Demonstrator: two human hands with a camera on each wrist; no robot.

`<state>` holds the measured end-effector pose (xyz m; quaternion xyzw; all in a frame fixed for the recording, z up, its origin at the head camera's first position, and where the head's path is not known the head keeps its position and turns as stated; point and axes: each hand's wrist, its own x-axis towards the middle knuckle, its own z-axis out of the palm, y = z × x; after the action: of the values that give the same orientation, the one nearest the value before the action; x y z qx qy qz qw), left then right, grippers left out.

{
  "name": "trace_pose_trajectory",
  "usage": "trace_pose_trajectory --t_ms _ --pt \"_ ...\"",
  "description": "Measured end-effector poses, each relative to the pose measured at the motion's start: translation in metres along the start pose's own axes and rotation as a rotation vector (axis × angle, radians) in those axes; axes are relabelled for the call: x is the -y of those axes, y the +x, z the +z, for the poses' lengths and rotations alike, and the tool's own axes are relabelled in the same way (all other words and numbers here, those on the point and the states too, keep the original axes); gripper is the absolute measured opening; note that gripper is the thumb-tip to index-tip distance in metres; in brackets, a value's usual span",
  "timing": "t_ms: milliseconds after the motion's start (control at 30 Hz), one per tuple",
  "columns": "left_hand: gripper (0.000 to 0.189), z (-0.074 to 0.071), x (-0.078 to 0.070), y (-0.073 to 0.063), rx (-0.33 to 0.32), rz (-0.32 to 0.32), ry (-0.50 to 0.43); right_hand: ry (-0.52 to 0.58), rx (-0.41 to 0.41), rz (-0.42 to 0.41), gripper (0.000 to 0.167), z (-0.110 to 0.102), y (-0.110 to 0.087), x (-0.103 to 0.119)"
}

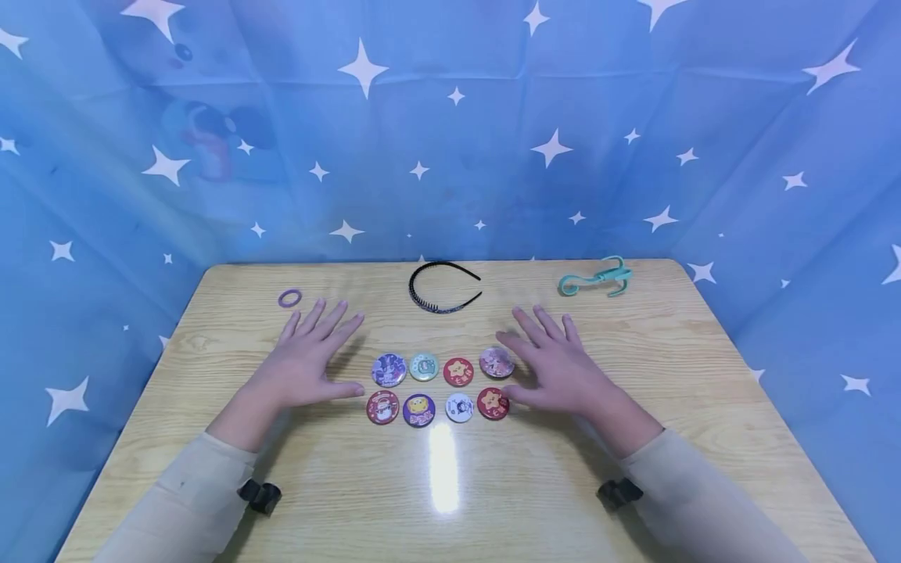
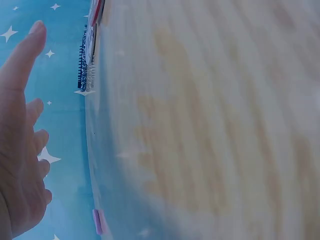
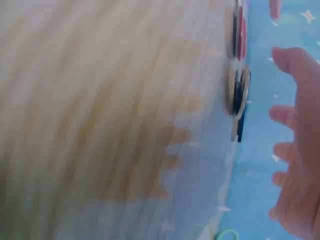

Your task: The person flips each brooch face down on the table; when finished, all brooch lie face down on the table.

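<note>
Both hands reach over the table with fingers spread and hold nothing. My left hand (image 1: 310,356) is beside the left end of two rows of round badges, its thumb close to a red badge (image 1: 382,407) and a purple badge (image 1: 389,370). At the other end, my right hand (image 1: 556,363) has its thumb overlapping the edge of a red star badge (image 1: 492,403), near a pink badge (image 1: 497,363). Between them lie a mint badge (image 1: 424,367), another red star badge (image 1: 458,372), a yellow-and-purple badge (image 1: 418,410) and a white badge (image 1: 460,407).
A black toothed headband (image 1: 436,308) lies at the back middle of the wooden table (image 1: 338,485). Behind the left hand is a purple ring (image 1: 289,298), and at the back right a teal clip-like item (image 1: 598,277). Blue star-printed cloth (image 1: 450,141) hangs behind.
</note>
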<state>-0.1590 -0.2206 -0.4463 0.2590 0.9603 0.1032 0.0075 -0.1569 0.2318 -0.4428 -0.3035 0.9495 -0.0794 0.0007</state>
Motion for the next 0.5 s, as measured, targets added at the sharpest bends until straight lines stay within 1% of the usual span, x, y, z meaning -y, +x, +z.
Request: trace_pose_trajectory --t_ms 100,300,433,500 --pt "0.111 0.002 0.002 -0.001 -0.02 0.02 0.003 -0.02 0.008 0.001 0.09 0.001 0.003 0.005" --pt "0.104 0.007 0.004 -0.002 -0.096 0.081 -0.039 -0.026 0.005 -0.011 0.088 0.005 0.01 0.012" --pt "0.1 0.009 0.005 -0.001 -0.121 0.09 -0.063 -0.017 0.002 -0.014 0.087 0.008 0.013 0.016" --pt "0.098 0.01 0.006 -0.002 -0.122 0.086 -0.072 -0.009 -0.002 -0.017 0.086 0.01 0.015 0.018"
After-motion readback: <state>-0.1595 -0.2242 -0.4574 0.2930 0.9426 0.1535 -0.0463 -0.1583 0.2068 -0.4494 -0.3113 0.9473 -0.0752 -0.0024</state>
